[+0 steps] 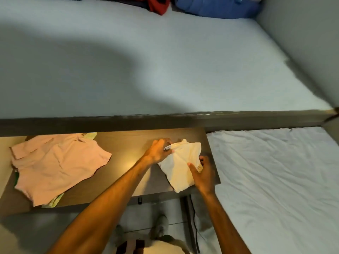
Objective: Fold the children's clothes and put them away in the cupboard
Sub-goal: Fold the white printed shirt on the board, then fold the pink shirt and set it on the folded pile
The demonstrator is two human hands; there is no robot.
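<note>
A small cream garment (180,162) lies partly folded at the right end of a brown wooden table (128,143). My left hand (159,151) pinches its upper left corner. My right hand (203,173) grips its right edge, thumb on top of the cloth. A pink child's top (56,165) lies spread flat at the table's left end, on top of a pale yellow-green garment (55,199) that peeks out beneath it.
A grey shelf surface (165,61) juts out above the table, its dark front edge (165,121) overhanging it. Red cloth (157,4) and blue cloth (220,6) lie at its back. A bed with a white sheet (275,180) stands to the right. My feet are on the tiled floor below.
</note>
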